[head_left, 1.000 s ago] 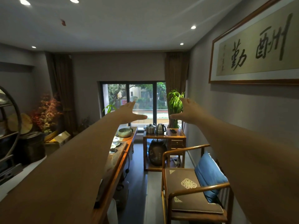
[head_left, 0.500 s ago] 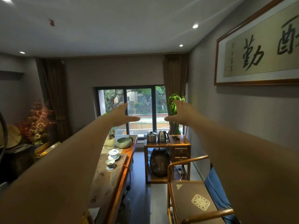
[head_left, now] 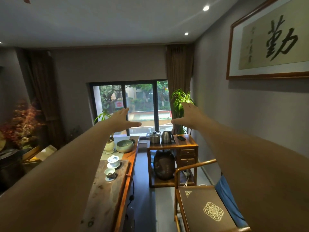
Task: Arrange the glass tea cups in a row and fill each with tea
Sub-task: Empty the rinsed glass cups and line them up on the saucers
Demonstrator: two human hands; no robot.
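My left hand (head_left: 122, 120) and right hand (head_left: 189, 117) reach forward, fingers straight, thumbs spread wide, holding nothing. Below, 2 porcelain cups (head_left: 112, 167) sit on the tea table (head_left: 107, 195).

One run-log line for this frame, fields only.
left hand: open, raised, holding nothing | right hand: open, raised, holding nothing | tea table: untouched | glass cups: none visible | pouring: not started

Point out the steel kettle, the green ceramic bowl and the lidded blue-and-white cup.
steel kettle (head_left: 166, 136): head view, middle of its body.
green ceramic bowl (head_left: 124, 146): head view, outer wall.
lidded blue-and-white cup (head_left: 113, 161): head view, its lid.
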